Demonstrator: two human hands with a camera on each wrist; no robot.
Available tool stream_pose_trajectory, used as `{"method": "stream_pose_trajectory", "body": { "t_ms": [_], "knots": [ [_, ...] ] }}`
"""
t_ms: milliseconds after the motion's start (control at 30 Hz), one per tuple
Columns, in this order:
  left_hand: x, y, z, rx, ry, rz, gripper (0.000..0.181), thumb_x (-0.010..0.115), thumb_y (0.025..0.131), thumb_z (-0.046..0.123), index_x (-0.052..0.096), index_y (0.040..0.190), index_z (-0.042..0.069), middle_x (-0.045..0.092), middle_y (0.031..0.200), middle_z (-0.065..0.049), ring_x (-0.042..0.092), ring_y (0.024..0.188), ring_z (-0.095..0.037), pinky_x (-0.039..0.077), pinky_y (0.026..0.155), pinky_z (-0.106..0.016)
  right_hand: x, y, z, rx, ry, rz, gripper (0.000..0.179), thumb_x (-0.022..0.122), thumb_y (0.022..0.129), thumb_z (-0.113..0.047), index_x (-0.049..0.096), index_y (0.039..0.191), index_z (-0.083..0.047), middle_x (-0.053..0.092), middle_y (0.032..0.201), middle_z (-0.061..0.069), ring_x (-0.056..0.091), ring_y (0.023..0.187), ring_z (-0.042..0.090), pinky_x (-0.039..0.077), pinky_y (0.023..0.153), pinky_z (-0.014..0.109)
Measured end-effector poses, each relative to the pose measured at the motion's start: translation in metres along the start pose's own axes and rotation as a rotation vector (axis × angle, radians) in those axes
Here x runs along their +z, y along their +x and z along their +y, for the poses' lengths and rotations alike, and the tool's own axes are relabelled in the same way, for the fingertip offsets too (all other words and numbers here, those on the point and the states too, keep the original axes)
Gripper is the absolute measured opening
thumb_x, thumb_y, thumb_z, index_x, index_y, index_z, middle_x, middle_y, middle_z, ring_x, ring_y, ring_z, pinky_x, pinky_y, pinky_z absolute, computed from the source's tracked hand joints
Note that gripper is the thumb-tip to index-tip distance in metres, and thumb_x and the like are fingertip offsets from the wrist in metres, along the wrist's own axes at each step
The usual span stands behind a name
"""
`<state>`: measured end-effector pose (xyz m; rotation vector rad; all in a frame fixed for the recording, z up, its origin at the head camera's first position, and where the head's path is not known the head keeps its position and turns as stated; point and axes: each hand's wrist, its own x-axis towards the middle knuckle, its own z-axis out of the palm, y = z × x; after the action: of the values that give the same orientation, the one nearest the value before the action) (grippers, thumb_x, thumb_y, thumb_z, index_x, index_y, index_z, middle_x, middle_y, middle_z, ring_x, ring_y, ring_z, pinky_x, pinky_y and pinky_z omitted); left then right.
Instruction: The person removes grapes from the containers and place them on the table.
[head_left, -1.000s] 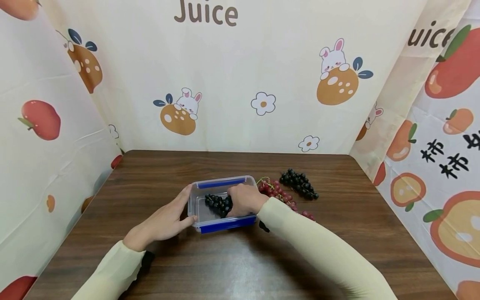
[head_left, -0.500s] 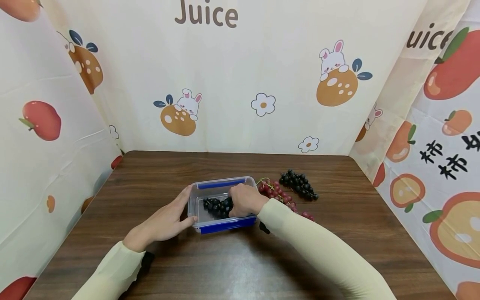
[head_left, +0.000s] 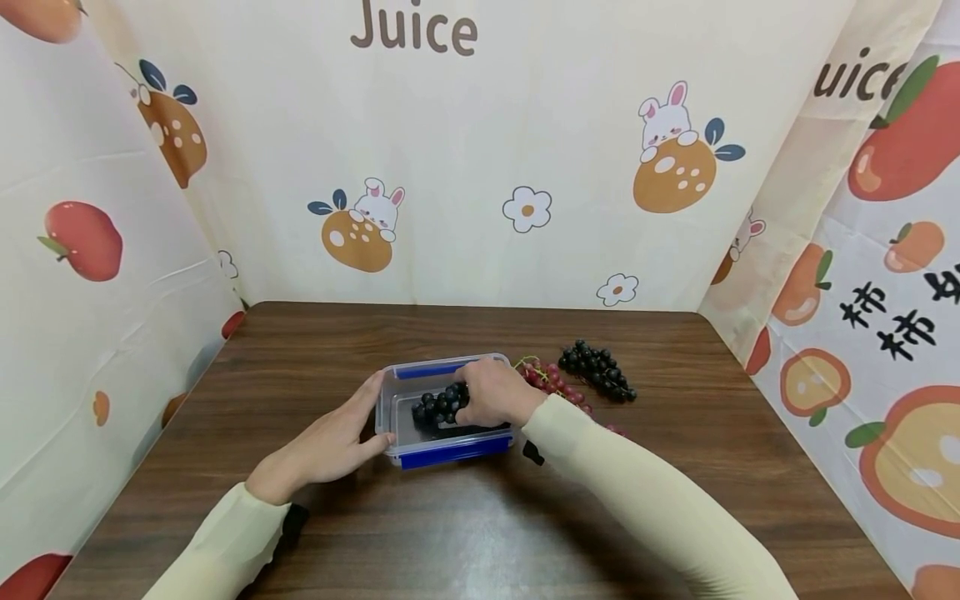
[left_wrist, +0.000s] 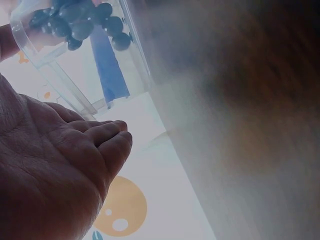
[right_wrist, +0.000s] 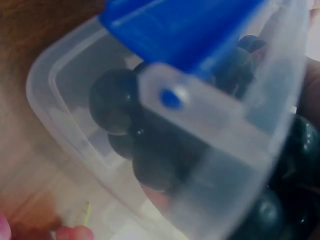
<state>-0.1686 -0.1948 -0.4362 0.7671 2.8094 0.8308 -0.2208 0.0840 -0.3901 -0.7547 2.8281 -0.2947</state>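
A clear plastic box (head_left: 396,433) with blue latches (head_left: 453,452) sits near the middle of the table. Inside it is a bunch of black grapes (head_left: 435,408), and my right hand (head_left: 495,393) reaches over the right end and grips the bunch. The right wrist view shows dark grapes (right_wrist: 112,102) through the cloudy wall, a blue latch (right_wrist: 185,30) standing out above. My left hand (head_left: 330,437) rests against the box's left side, fingers extended and thumb at the front corner. In the left wrist view its fingers (left_wrist: 112,145) lie straight, below the box and grapes (left_wrist: 72,25).
Right of the box lies a bunch of red grapes (head_left: 553,381), partly covered by the right sleeve (head_left: 645,483). Behind it is another black bunch (head_left: 597,371). The brown wooden table (head_left: 360,533) is walled by fruit-print cloth (head_left: 450,125) at the back and sides.
My right hand has risen a little and shifted slightly right, lifting part of the black grapes inside the box. The left hand and the box have stayed in place.
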Motion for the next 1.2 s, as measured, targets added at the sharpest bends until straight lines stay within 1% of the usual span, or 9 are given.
{"method": "stream_pose_trajectory", "body": {
  "t_ms": [67,167,300,533,767,900,1067,1133,1200],
  "knots": [
    [0.0,0.0,0.0,0.001,0.003,0.002,0.094,0.06,0.102,0.045,-0.002,0.166,0.014,0.004,0.172,-0.011,0.022,0.153,-0.035,0.03,0.118,-0.056,-0.004,-0.002,0.0,0.002,-0.004,0.009,0.058,0.081,0.085,-0.035,0.068,0.137,-0.014,0.067,0.134,0.006,0.064,0.115,0.024,0.054,0.097,0.042],
    [0.0,0.0,0.0,0.0,0.003,0.002,0.094,0.06,0.102,0.046,-0.002,0.166,0.014,0.003,0.172,-0.011,0.022,0.153,-0.035,0.03,0.118,-0.056,-0.01,-0.005,-0.001,0.008,0.017,0.007,0.059,0.081,0.085,-0.035,0.066,0.138,-0.013,0.066,0.135,0.008,0.063,0.118,0.026,0.055,0.096,0.042],
    [0.001,0.0,-0.001,-0.001,-0.003,0.004,0.095,0.06,0.102,0.046,-0.001,0.166,0.014,0.003,0.172,-0.01,0.022,0.153,-0.035,0.03,0.118,-0.056,-0.02,-0.01,-0.002,0.034,0.048,0.01,0.062,0.081,0.086,-0.034,0.063,0.142,-0.012,0.066,0.133,0.01,0.067,0.106,0.022,0.057,0.085,0.039],
    [0.001,0.0,-0.001,0.009,-0.004,0.007,0.095,0.06,0.102,0.047,-0.001,0.166,0.013,0.003,0.172,-0.01,0.023,0.153,-0.035,0.031,0.117,-0.056,-0.034,-0.021,0.0,0.036,0.07,0.06,0.062,0.079,0.086,-0.029,0.061,0.143,-0.011,0.065,0.136,0.01,0.063,0.096,0.018,0.055,0.079,0.035],
    [0.001,0.001,-0.001,0.013,-0.002,0.004,0.095,0.06,0.102,0.046,-0.001,0.166,0.01,0.003,0.171,-0.011,0.019,0.154,-0.034,0.029,0.119,-0.056,-0.044,-0.031,0.003,0.018,0.112,0.085,0.06,0.077,0.086,-0.023,0.061,0.142,-0.01,0.071,0.118,0.01,0.045,0.052,0.013,0.046,0.062,0.033],
    [0.001,0.001,-0.001,0.011,-0.003,0.002,0.095,0.061,0.102,0.044,-0.001,0.166,0.011,0.003,0.171,-0.011,0.019,0.154,-0.034,0.028,0.119,-0.056,-0.048,-0.035,0.005,0.008,0.112,0.116,0.058,0.077,0.084,-0.023,0.064,0.14,-0.011,0.072,0.113,0.007,0.039,0.049,0.009,0.044,0.061,0.031],
    [0.002,0.001,-0.001,0.012,-0.003,0.003,0.095,0.061,0.102,0.044,-0.001,0.166,0.011,0.003,0.171,-0.011,0.019,0.154,-0.034,0.028,0.119,-0.056,-0.054,-0.04,0.006,-0.004,0.12,0.138,0.057,0.076,0.083,-0.022,0.065,0.138,-0.011,0.063,0.077,0.003,0.028,0.045,0.01,0.036,0.051,0.029],
    [0.002,0.001,-0.002,0.014,0.0,0.004,0.094,0.06,0.102,0.044,-0.001,0.166,0.011,0.003,0.171,-0.011,0.019,0.154,-0.034,0.028,0.119,-0.056,-0.056,-0.042,0.006,-0.003,0.12,0.144,0.058,0.075,0.083,-0.021,0.064,0.139,-0.011,0.061,0.074,0.003,0.026,0.044,0.01,0.034,0.05,0.029],
    [0.002,0.002,-0.002,0.016,0.002,0.004,0.095,0.06,0.102,0.044,-0.001,0.166,0.01,0.003,0.171,-0.011,0.019,0.154,-0.034,0.028,0.119,-0.055,-0.058,-0.044,0.007,-0.002,0.114,0.156,0.058,0.076,0.082,-0.021,0.065,0.138,-0.011,0.066,0.083,0.002,0.027,0.044,0.01,0.037,0.051,0.029]
  ]
}}
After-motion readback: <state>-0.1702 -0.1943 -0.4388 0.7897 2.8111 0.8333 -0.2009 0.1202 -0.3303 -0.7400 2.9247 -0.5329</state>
